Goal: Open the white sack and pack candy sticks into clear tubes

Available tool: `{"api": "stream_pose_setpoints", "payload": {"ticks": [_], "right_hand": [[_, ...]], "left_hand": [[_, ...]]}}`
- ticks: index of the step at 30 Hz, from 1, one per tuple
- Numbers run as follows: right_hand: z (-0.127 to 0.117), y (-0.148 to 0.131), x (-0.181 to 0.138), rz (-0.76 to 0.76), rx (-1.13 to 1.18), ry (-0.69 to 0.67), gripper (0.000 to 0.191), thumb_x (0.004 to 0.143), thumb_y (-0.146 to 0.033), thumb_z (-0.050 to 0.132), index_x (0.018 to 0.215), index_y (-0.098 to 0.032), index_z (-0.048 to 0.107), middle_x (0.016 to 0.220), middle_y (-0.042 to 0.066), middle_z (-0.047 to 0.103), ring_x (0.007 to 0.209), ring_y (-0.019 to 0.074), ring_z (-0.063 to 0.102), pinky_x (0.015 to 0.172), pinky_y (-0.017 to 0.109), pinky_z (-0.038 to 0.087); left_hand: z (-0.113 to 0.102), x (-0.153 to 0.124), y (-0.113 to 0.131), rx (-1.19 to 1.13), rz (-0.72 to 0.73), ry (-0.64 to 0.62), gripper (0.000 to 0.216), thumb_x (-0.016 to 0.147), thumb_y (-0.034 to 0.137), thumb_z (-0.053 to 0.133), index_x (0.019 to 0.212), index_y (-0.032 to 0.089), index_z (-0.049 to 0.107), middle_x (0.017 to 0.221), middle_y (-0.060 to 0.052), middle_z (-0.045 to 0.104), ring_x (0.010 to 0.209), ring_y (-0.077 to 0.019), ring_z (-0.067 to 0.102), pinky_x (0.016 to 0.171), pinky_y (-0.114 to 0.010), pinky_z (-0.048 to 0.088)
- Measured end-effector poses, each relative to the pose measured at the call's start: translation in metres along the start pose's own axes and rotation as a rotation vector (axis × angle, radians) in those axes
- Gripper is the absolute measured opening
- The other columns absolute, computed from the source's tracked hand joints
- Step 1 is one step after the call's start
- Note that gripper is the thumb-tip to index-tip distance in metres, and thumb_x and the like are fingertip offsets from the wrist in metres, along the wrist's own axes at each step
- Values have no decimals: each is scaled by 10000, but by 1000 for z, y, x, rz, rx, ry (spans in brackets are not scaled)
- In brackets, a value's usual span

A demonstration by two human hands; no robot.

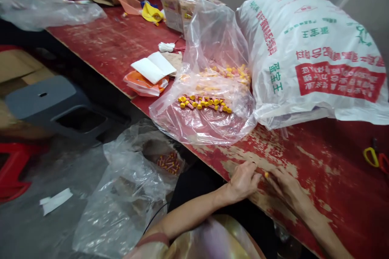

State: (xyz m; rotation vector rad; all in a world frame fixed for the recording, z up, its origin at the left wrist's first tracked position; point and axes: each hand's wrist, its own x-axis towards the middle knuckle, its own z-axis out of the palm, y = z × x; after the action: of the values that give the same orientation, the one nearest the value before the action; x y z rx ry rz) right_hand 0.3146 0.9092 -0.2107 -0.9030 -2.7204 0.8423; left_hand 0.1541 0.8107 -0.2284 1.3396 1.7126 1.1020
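My left hand and my right hand meet at the near edge of the worn red table. Their fingertips pinch a small yellow-tipped piece between them; its body is hidden by the fingers. Just beyond the hands lies an open clear plastic bag holding several small pink pieces with yellow caps. More of the same pieces fill the back of that bag.
A big white printed sack lies at the right. Scissors with yellow and red handles rest at the far right edge. White paper on an orange packet, boxes, another clear bag below the table, grey stool.
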Motion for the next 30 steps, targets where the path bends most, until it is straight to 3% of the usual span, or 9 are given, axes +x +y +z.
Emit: {"api": "stream_pose_setpoints", "payload": {"ticks": [4, 10, 13, 17, 19, 22, 24, 27, 30], "right_hand": [[3, 9, 4, -55, -90, -84, 256, 905, -380, 389, 735, -232, 511, 737, 43, 549, 566, 154, 540, 529, 277, 435], [8, 4, 8, -1, -163, -63, 250, 903, -317, 354, 726, -217, 499, 780, 71, 550, 611, 165, 538, 556, 285, 423], [6, -3, 8, 40, -70, 2, 234, 895, -315, 393, 728, -211, 520, 785, 64, 558, 646, 171, 534, 600, 294, 430], [20, -36, 12, 135, 265, 88, 219, 905, -374, 452, 827, -211, 576, 813, 37, 602, 755, 183, 566, 685, 295, 450], [32, -56, 16, 136, 427, 105, 231, 925, -384, 420, 919, -216, 580, 884, 32, 621, 811, 177, 578, 730, 291, 460], [36, -65, 28, 45, 440, 65, 264, 931, -360, 362, 954, -226, 589, 956, 39, 620, 873, 177, 580, 789, 298, 461], [23, -48, 41, 5, 284, 167, 288, 910, -361, 354, 943, -220, 604, 966, 62, 611, 908, 201, 566, 825, 331, 451], [-7, 4, 74, 119, -76, 533, 320, 865, -384, 382, 958, -178, 608, 941, 121, 579, 923, 267, 535, 830, 408, 429], [-29, 56, 108, 346, -389, 568, 400, 857, -353, 391, 1058, -95, 622, 1024, 233, 564, 964, 344, 532, 728, 427, 410]], "left_hand": [[-15, 1, -8, -25, -37, 115, 263, 806, 168, 507, 1027, 142, 649, 818, -73, 635, 771, -199, 595, 762, -315, 481], [-17, 5, -14, -193, -94, 228, 301, 852, 191, 463, 1096, 163, 638, 902, -77, 658, 839, -195, 618, 806, -323, 488], [-16, 4, -13, -188, -43, 195, 312, 877, 230, 443, 1123, 168, 624, 940, -90, 651, 883, -204, 621, 829, -341, 494], [-23, -8, -16, -244, 71, 103, 365, 861, 267, 483, 1201, 177, 584, 1149, -121, 615, 1082, -230, 577, 957, -381, 452], [-31, -18, -18, -337, 27, 50, 327, 864, 314, 495, 1143, 185, 609, 1081, -101, 641, 1007, -213, 606, 903, -356, 480], [-50, -37, -24, -532, -174, 37, 310, 853, 385, 509, 1066, 177, 595, 746, -20, 631, 665, -148, 605, 642, -270, 497], [-69, -55, -32, -590, -289, 156, 321, 814, 401, 552, 1042, 175, 561, 642, 27, 570, 558, -120, 550, 545, -230, 447], [-102, -90, -57, -456, -404, 438, 288, 780, 397, 579, 967, 180, 551, 633, 40, 551, 567, -117, 543, 538, -216, 425], [-131, -126, -92, -184, -499, 672, 254, 773, 414, 581, 878, 182, 577, 646, 28, 561, 589, -132, 543, 557, -230, 424]]}}
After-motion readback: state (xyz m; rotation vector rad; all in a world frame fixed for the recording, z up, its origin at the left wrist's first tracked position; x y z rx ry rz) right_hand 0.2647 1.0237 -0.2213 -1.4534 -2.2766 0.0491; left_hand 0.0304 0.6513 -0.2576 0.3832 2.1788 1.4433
